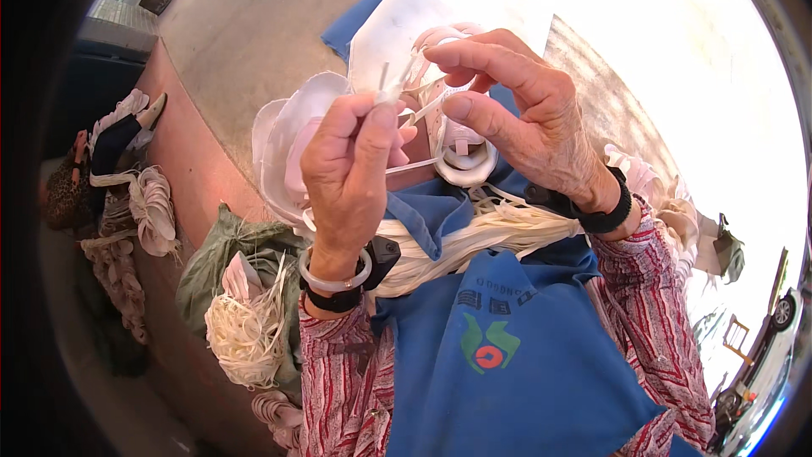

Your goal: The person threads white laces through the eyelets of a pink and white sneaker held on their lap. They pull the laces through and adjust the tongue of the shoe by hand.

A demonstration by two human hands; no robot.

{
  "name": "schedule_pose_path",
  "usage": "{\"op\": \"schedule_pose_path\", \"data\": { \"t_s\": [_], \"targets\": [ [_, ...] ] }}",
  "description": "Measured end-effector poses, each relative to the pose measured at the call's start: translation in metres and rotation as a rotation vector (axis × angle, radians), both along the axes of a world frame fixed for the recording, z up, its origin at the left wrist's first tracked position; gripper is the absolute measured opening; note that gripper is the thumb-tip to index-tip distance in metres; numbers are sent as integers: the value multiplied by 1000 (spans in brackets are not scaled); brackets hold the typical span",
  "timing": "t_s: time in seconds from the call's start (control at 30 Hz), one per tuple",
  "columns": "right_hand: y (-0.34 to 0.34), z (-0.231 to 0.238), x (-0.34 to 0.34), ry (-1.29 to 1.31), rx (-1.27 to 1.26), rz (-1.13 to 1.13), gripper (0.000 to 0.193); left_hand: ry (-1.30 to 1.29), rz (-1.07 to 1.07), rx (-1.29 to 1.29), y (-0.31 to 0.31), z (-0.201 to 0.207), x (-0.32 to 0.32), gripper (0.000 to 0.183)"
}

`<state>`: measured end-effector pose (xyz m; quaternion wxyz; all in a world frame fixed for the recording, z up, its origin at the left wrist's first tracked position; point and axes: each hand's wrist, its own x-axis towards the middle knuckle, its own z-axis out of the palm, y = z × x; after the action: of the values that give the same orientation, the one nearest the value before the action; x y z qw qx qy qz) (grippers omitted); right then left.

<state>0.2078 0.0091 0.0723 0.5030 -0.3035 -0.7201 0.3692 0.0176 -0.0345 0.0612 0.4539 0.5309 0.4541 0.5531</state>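
My left hand (345, 173) is closed, its thumb and forefinger pinching the end of a white shoelace (387, 93) with the tip pointing up. Just right of it, my right hand (533, 110) hovers with thumb and fingers apart, near the lace. Below and between the hands is a pale pink and white shoe upper (463, 152), partly hidden by my fingers. White pieces like more shoe uppers (317, 97) lie behind my left hand. Across my lap, over a blue apron (524, 355), runs a bundle of cream laces (482, 233).
A green sack (207, 262) stands at the left with a tangle of cream laces (247, 330). Another person (110, 148) sits farther left beside stacked pale uppers (152, 211). More pale pieces (668, 203) lie at my right. A white car (778, 347) shows at the right rim.
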Motion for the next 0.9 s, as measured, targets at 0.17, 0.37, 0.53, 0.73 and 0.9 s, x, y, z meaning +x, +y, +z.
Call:
{"op": "schedule_pose_path", "data": {
  "t_s": [0.17,0.37,0.53,0.73,0.9],
  "targets": [
    [0,-5,1,-66,-61,17,30,217,-46,80,5,-9,20,17],
    [6,-12,5,-32,-75,86,23,340,-34,170,7,-11,25,19],
    [6,-2,23,568,-430,249,23,-38,11,-69,4,-18,12,18],
    [16,92,285,902,-387,87,23,62,615,231,-13,13,-139,25],
    [-6,92,399,493,98,-912,31,567,1259,235,-29,30,-176,25]
  ]
}}
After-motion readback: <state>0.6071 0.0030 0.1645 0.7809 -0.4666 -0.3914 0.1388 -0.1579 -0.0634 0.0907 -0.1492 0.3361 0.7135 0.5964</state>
